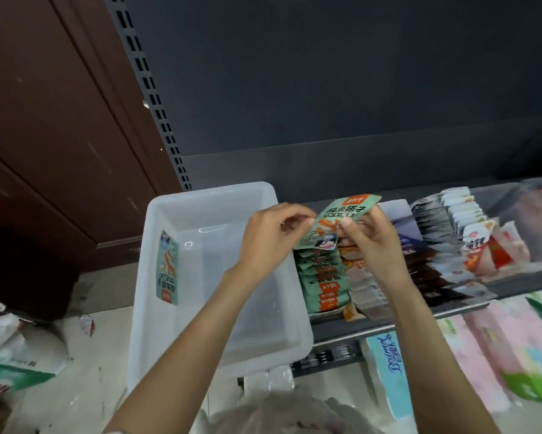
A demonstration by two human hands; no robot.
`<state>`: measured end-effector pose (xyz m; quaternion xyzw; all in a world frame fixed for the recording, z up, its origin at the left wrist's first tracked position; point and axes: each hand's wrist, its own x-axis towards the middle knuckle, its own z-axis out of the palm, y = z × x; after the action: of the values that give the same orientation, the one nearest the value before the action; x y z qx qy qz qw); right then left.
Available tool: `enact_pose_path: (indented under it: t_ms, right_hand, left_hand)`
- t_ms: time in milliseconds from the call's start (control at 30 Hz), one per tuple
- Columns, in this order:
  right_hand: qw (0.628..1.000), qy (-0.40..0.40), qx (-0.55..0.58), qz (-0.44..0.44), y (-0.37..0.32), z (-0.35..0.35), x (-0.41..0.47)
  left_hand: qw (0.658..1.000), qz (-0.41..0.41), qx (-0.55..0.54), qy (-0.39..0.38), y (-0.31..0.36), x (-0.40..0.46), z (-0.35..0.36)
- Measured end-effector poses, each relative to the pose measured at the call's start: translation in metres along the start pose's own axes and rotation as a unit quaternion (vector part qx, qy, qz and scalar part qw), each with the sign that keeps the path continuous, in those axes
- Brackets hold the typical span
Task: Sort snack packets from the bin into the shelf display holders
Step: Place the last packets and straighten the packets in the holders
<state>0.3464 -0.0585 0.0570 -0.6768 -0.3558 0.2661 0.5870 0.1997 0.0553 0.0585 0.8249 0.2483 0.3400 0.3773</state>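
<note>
I hold a green snack packet [335,220] with an orange label up between both hands, above the shelf. My left hand [269,233] pinches its left edge and my right hand [373,236] pinches its right side. Directly below it stands a row of matching green packets [324,283] in a shelf display holder. The translucent white bin [182,308] sits to the left. One more green packet [167,270] leans against the bin's left inner wall.
To the right on the shelf [335,332] stand further rows of packets: orange and white [362,289], dark [426,267], white and red [479,242]. Tissue packs [388,371] sit below the shelf. Bags [9,346] lie on the floor at left.
</note>
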Motion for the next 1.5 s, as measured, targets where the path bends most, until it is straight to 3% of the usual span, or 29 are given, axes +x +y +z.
enact_pose_path:
  t_ms: [300, 533, 667, 733, 800, 900, 1000, 1100, 1267, 1400, 1500]
  right_hand:
    - [0.995, -0.034, -0.013, -0.091, -0.007, -0.003, 0.011]
    - [0.995, -0.050, -0.060, -0.055, 0.009, -0.005, 0.020]
    - [0.988, -0.040, -0.143, -0.041, 0.016, -0.011, 0.022]
    - [0.975, -0.024, -0.205, -0.086, 0.016, -0.013, 0.023]
    - [0.937, -0.010, -0.299, -0.182, 0.016, -0.013, 0.025]
    - [0.839, -0.015, -0.452, -0.301, 0.015, -0.011, 0.030]
    - [0.765, -0.042, -0.563, -0.311, 0.018, 0.001, 0.036]
    - [0.722, -0.097, -0.625, -0.279, 0.025, 0.013, 0.040]
    - [0.757, -0.092, -0.597, -0.251, 0.027, 0.012, 0.034]
    - [0.736, -0.119, -0.640, -0.186, 0.029, 0.019, 0.035]
    - [0.771, -0.096, -0.592, -0.217, 0.014, 0.017, 0.029]
  left_hand:
    - [0.998, 0.049, 0.037, 0.030, 0.000, -0.001, -0.004]
    - [0.998, 0.014, 0.066, 0.019, -0.009, -0.002, 0.009]
    - [0.996, -0.010, 0.092, 0.002, -0.015, -0.001, 0.019]
    - [0.988, -0.019, 0.153, -0.007, -0.022, 0.000, 0.022]
    - [0.980, -0.026, 0.199, -0.014, -0.027, -0.002, 0.024]
    - [0.974, -0.010, 0.225, -0.014, -0.030, -0.007, 0.026]
    - [0.974, 0.024, 0.226, 0.005, -0.033, -0.009, 0.029]
    - [0.964, 0.018, 0.266, -0.008, -0.038, -0.010, 0.032]
    - [0.958, -0.026, 0.284, -0.003, -0.042, -0.010, 0.033]
    - [0.948, -0.057, 0.304, -0.078, -0.042, -0.013, 0.036]
    - [0.967, -0.044, 0.252, -0.009, -0.041, -0.024, 0.019]
